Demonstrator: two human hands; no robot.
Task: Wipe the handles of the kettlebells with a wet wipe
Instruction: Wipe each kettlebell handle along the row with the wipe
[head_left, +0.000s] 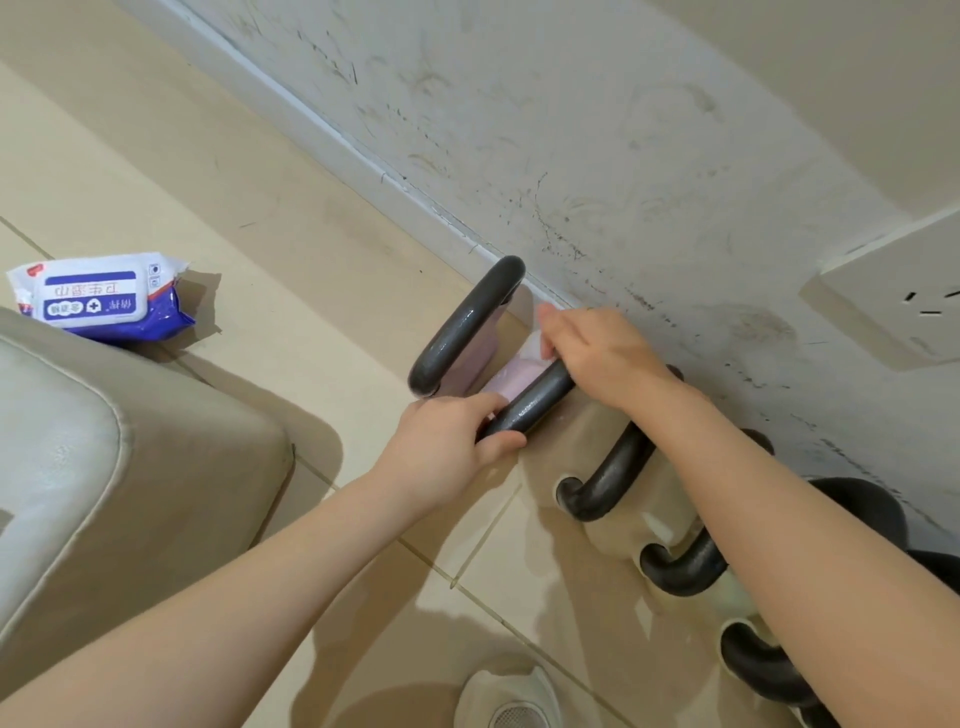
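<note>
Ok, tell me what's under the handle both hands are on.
Under that handle, a pale pink kettlebell body shows between the left hand and right hand. The wipe is not clearly visible; the hands cover the handle's ends.

Both forearms are bare from the near edge up to the wrists, with no sleeves, watch, rings or bands showing. The left hand (447, 447) and right hand (597, 353) are ungloved. A pale shoe (511, 699) with a mesh toe shows at the near edge.
</note>
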